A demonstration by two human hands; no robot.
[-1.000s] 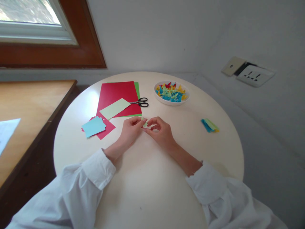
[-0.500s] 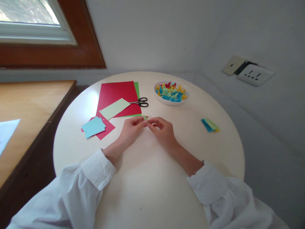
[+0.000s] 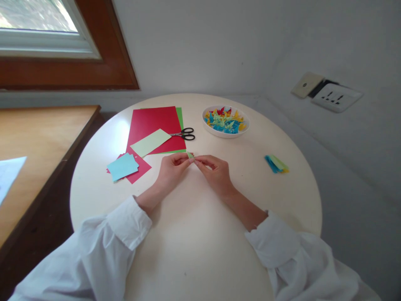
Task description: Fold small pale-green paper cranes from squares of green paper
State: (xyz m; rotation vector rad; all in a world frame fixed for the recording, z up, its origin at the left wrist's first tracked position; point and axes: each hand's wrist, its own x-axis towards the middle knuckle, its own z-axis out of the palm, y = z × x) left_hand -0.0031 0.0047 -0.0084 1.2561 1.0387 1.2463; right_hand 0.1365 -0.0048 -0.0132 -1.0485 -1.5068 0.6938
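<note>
A small folded piece of light green paper [image 3: 189,154] is pinched between my hands above the middle of the round white table [image 3: 188,251]. My left hand [image 3: 174,166] closes on its left side, thumb on top. From the right, my right hand [image 3: 214,169] grips it with thumb and forefinger, the fingertips of both hands nearly touching. Most of the paper is hidden behind my fingers. Beyond my hands lie black-handled scissors [image 3: 187,133], their blades partly under a light green paper strip [image 3: 150,142].
Red sheets [image 3: 155,119] lie over green ones at the back left. Light blue paper pieces [image 3: 123,167] sit on red ones at left. A white bowl [image 3: 224,134] holds many colourful folded paper pieces. Folded blue, green and yellow papers [image 3: 277,164] lie at right.
The light green paper has tilted slightly between my fingers, and less of it shows. My right hand has shifted very slightly; all else stays in place.
</note>
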